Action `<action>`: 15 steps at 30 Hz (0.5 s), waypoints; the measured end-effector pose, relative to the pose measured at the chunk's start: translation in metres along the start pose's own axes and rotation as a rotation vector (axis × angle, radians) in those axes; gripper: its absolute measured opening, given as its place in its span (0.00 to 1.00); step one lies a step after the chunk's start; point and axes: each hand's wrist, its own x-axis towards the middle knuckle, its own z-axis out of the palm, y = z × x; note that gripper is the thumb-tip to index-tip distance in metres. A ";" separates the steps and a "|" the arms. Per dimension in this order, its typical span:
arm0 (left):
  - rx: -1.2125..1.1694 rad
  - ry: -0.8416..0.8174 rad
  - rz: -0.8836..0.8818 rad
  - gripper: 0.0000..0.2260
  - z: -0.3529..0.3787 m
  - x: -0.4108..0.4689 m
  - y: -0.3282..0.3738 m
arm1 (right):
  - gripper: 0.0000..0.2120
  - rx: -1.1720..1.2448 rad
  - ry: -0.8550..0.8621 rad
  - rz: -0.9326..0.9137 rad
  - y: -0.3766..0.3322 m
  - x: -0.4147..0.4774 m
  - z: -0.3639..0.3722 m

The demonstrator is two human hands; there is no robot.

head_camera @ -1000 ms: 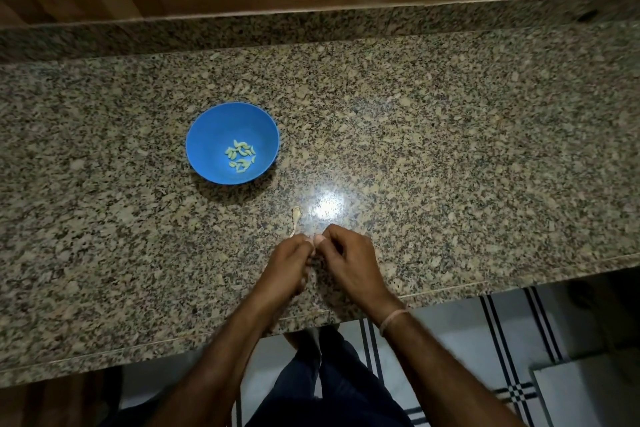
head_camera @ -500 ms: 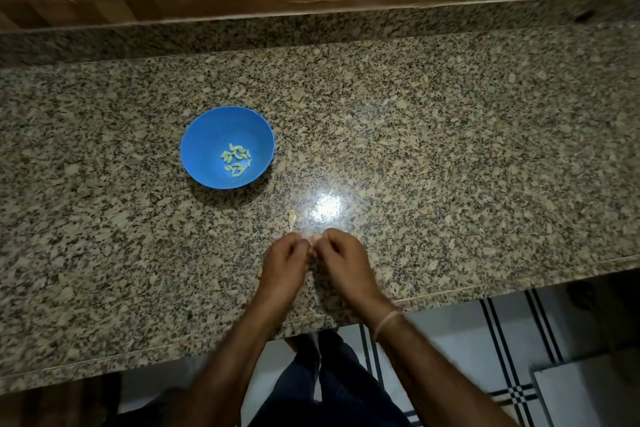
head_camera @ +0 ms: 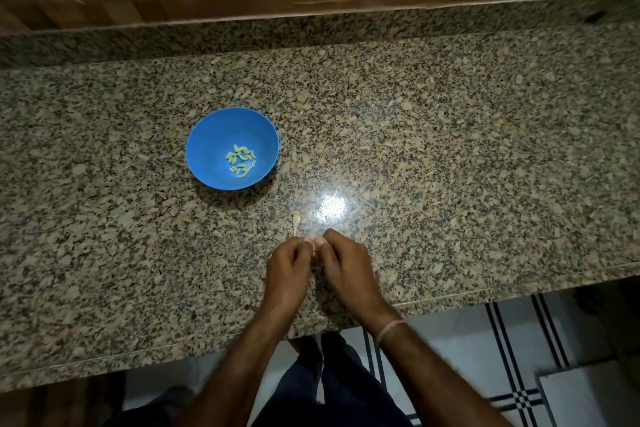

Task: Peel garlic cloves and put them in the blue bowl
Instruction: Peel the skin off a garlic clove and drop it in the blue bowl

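Item: fingers [head_camera: 304,243] of left hand [head_camera: 289,263] and right hand [head_camera: 343,262], curled, pinching one garlic clove [head_camera: 313,247], mostly hidden, over the near bench [head_camera: 450,149]. I judge it light, firm, slippery once bared; I'd grip its ends. Skin scrap [head_camera: 296,219] just beyond; blue bowl [head_camera: 207,135] holding peeled cloves [head_camera: 242,161] farther left.

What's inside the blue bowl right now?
The round blue bowl holds a loose cluster of pale peeled garlic cloves on its bottom. Anything beneath them is covered.
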 end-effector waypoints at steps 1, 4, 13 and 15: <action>-0.086 -0.034 -0.064 0.18 0.000 0.001 0.000 | 0.17 -0.078 0.017 -0.070 0.002 0.000 0.001; 0.010 -0.034 0.033 0.17 -0.002 -0.002 0.006 | 0.19 0.035 0.028 0.044 0.000 -0.001 0.001; 0.318 0.080 0.385 0.11 -0.005 -0.006 -0.007 | 0.18 0.409 -0.110 0.379 -0.011 -0.002 -0.002; 0.209 0.084 0.289 0.11 -0.004 -0.006 -0.007 | 0.17 0.304 -0.125 0.259 -0.006 -0.002 -0.002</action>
